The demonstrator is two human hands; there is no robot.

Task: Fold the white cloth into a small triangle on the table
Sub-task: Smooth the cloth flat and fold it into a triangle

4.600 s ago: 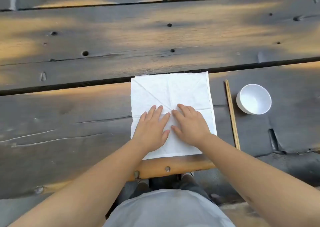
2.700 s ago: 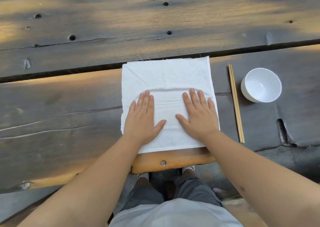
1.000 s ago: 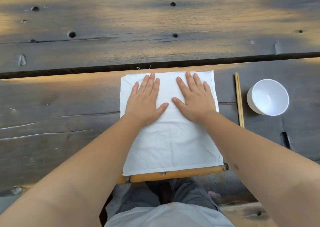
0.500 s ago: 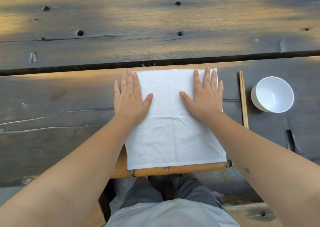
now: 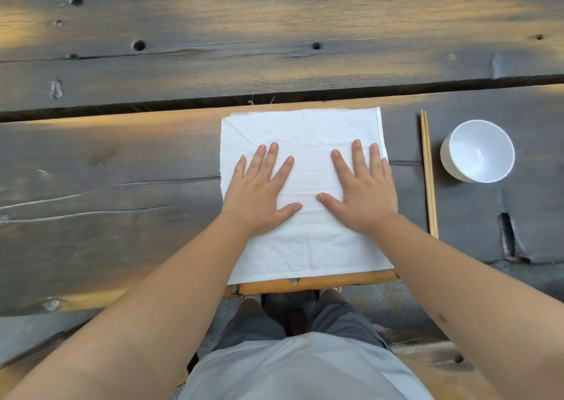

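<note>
- Left hand (image 5: pixel 259 190) and right hand (image 5: pixel 360 192): flat, fingers spread, palms pressing the white cloth (image 5: pixel 305 131) at frame centre.
- Cloth lies unfolded on the table (image 5: pixel 122 186).
- Smooth creases outward before folding corner to opposite corner.

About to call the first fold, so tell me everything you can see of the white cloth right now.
The white cloth is a thin, woven-looking square, spread flat and unfolded on the wooden table. Faint creases cross it and loose threads fray at its far edge. Its near edge reaches the table's front edge. The left hand and right hand press on it, palms down, fingers spread. Chopsticks lie apart, to its right.
</note>
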